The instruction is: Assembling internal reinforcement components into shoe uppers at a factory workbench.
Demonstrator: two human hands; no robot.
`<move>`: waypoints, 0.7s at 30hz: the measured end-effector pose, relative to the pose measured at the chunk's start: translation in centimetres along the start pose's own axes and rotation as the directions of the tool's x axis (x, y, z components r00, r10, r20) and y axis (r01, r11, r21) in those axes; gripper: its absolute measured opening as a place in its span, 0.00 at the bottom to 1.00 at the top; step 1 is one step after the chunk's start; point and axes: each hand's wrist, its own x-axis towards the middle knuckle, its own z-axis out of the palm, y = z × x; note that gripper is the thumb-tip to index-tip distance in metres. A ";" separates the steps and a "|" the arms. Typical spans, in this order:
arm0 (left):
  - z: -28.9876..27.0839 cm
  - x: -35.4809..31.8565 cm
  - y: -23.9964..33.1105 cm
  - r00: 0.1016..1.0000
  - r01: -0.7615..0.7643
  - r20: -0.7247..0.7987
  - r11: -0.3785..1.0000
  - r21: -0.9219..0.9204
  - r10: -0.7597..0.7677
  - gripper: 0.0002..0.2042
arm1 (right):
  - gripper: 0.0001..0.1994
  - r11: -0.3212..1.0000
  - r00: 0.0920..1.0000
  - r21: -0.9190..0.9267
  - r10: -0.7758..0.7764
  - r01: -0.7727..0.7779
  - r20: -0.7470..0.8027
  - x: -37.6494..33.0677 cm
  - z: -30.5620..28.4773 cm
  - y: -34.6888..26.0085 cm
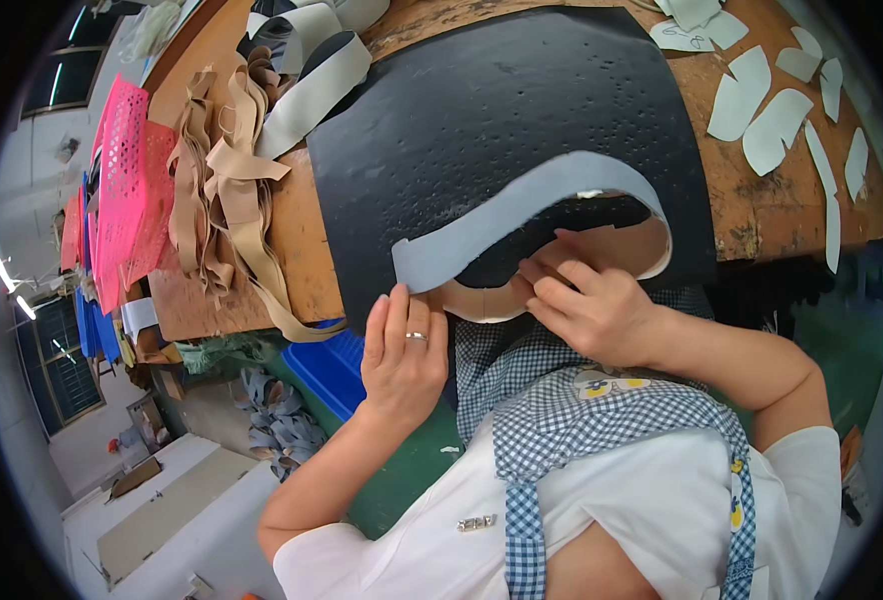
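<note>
- The curved grey strip (522,215) arches over a tan piece (602,262) on the black mat (482,110);
- left hand (402,350) fingers pinch its left end; right hand (587,305) fingers curl, pressing the tan piece;
- judged best: keep edges aligned, smoothing outward; the tabletop (752,210) holds pale cutouts (762,105).

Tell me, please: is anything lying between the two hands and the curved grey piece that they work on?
Nothing visible does. The left hand touches the near-left end of the curved grey piece directly. The right hand presses on the beige piece inside its curve. Both lie on the black mat.
</note>
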 end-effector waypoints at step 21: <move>0.8 5.6 4.0 0.970 -0.135 -0.228 0.961 -0.243 0.079 0.13 | 0.17 0.991 0.999 0.132 0.032 -0.030 -0.009 -0.5 -3.1 3.4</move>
